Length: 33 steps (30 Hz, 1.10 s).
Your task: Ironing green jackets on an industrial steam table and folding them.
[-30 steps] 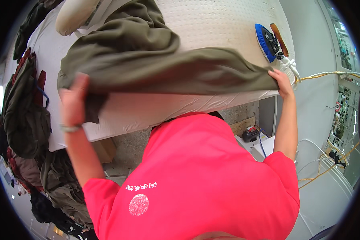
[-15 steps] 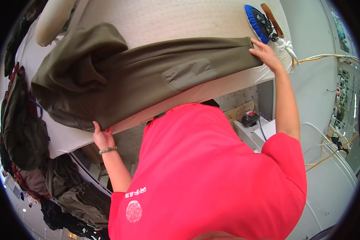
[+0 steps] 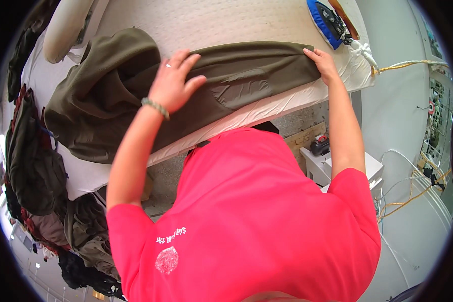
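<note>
An olive-green garment (image 3: 186,100) lies on a white padded table (image 3: 236,25). One long narrow section, a sleeve or a leg, stretches to the right and carries a smoother fabric patch (image 3: 240,89). On the left the garment is bunched into thick folds. At the narrow section's right end, my right hand (image 3: 324,65) pinches the hem between thumb and fingers. My left hand (image 3: 172,86), fingers spread, is over the middle of the garment beside the folds. Whether its palm touches the fabric I cannot tell.
A blue-edged iron (image 3: 327,25) stands at the table's far right, next to a white cloth-wrapped cord (image 3: 361,51). A padded white arm (image 3: 65,30) rises at the far left. More dark garments (image 3: 32,161) hang off the left side. White equipment (image 3: 317,163) sits below the table.
My left hand has let go of the garment's near left edge and moved up and right over its middle. My right hand, still at the hem, has shifted slightly left.
</note>
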{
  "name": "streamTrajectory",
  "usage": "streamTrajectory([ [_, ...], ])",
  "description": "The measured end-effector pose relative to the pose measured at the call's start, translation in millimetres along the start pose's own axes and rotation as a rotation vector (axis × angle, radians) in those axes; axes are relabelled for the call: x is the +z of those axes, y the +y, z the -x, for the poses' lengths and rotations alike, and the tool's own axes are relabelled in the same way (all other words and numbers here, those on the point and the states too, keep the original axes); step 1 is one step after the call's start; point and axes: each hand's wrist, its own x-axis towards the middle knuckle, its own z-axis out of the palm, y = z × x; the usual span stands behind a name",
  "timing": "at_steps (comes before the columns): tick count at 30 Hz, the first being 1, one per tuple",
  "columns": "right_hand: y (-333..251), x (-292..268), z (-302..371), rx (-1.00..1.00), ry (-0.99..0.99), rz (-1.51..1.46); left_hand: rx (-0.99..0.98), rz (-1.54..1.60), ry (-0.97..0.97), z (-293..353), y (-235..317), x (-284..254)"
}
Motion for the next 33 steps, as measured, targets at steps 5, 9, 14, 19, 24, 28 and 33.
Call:
streamTrajectory([
  [5,11.2,-5.8,-5.6,0.005,0.028,-0.033,-0.434,0.364,0.371,-39.1,-150.9,-44.4],
  [9,12.4,-7.1,-2.3,-0.007,0.011,0.01,-0.815,0.193,0.664,-59.4,-173.5,-80.5],
  [14,-2.0,-10.0,7.6,0.08,0.041,-0.082,-0.471,0.15,-0.113,-47.4,-77.2,-77.1],
  [19,-10.6,-12.9,11.5,0.039,-0.054,0.076,-0.242,-0.171,-0.342,-28.6,-38.3,-91.8],
  [24,-0.2,-13.2,3.3,-0.104,-0.035,-0.05,-0.373,-0.109,-0.464,-26.2,-46.9,-92.1],
  [28,11.4,-12.1,-0.8,-0.177,0.006,-0.042,-0.35,-0.035,-0.37,-18.5,-43.0,-91.2],
  [33,20.3,-5.8,-1.8,-0.23,0.038,-0.162,-0.478,-0.178,-0.308,-6.2,-42.0,-81.4],
])
